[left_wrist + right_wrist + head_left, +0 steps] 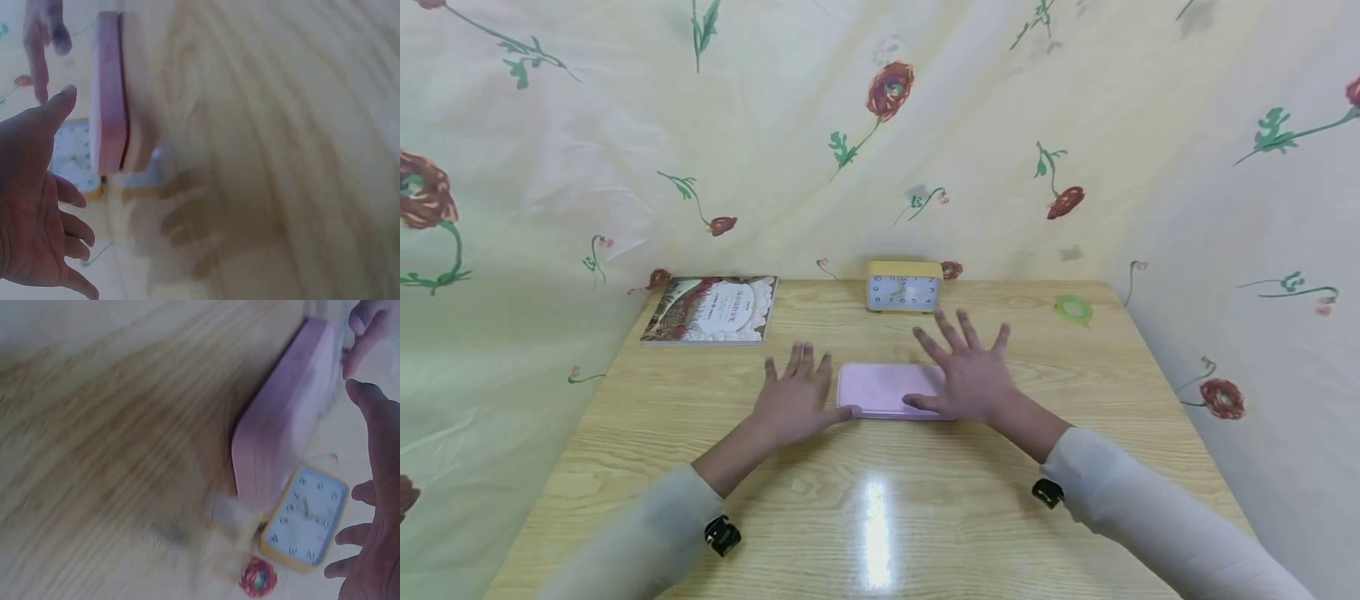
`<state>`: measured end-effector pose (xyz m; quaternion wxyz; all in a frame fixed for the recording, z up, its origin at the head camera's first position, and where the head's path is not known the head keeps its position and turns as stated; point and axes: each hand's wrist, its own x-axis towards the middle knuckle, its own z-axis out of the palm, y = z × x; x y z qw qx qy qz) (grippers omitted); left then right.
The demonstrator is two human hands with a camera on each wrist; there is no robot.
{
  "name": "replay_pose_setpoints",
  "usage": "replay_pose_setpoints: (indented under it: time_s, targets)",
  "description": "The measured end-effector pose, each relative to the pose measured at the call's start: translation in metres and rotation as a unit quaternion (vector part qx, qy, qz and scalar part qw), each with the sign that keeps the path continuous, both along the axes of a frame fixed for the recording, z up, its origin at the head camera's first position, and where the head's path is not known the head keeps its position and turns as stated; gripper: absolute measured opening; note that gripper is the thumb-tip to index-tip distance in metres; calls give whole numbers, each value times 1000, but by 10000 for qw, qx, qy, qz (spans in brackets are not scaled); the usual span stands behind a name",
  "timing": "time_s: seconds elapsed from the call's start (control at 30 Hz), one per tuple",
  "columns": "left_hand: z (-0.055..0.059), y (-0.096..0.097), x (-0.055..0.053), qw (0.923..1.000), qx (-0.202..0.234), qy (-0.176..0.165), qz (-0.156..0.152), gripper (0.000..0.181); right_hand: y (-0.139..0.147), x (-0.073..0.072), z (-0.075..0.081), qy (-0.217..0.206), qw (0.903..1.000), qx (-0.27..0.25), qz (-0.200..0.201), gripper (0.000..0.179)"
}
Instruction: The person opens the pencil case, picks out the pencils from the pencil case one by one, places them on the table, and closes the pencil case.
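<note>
A flat pink case with rounded corners (880,388) lies on the wooden table in front of the person. At its left end is the left hand (795,402), fingers spread and straight, its thumb tip overlapping the case's near left corner in the head view. The right hand (972,379) spreads over the case's right end and hides part of it. Both wrist views show the case's side, the left hand (31,194) and the right hand (375,506) each with extended fingers and holding nothing.
A yellow alarm clock (904,287) stands behind the case near the back edge. At the back left lies a magazine (711,310), and a green tape roll (1073,309) lies at the back right. Flower-printed cloth (790,167) hangs around the table (1000,517).
</note>
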<state>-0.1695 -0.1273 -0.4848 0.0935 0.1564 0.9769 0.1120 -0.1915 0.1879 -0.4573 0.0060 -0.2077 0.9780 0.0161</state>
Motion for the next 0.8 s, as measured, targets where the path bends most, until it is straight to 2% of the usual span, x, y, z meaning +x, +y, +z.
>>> replay_pose_setpoints:
  time_s: [0.13,0.33,0.6,0.63,0.8]
  targets:
    - [-6,10,4,9999,-52,-20,-145,112,-18,1,-11,-49,9988,156,452,110]
    - [-11,16,5,9994,40,223,-272,99,-38,7,-20,-93,9941,167,1068,91]
    - [-15,21,3,9982,132,509,-282,93,-59,13,-22,44,9905,445,1301,86]
    - [-19,21,2,9977,160,576,-306,94,-61,14,-22,85,9899,505,1319,86]
    - [-20,23,1,9972,147,645,-347,95,-72,16,-26,417,9857,863,1388,88]
